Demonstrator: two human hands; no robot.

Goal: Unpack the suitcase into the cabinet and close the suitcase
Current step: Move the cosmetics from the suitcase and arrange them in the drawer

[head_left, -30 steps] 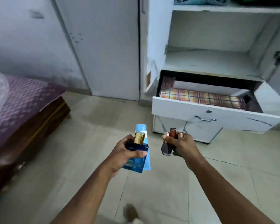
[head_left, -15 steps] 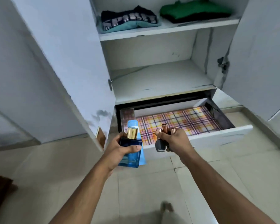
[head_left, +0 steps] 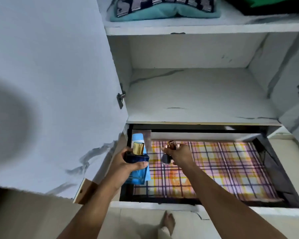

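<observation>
Head | left hand (head_left: 121, 167) grips perfume bottle (head_left: 136, 165); right hand (head_left: 180, 156) pinches small bottles (head_left: 169, 151) | both over open drawer (head_left: 231, 210), likely for setting down

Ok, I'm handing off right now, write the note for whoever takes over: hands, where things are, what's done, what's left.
Left hand: grips a blue perfume bottle with a gold cap, plus a light blue item behind it, over the drawer's left end.
Right hand: holds a few small bottles with copper caps, over the plaid liner.
Drawer: pulled open; only the liner is visible in it.
Done: folded clothes lie on the top shelf.
Left: set these items down in the drawer, probably. The suitcase is out of view, so its state is unknown; it must be closed at the end.
</observation>
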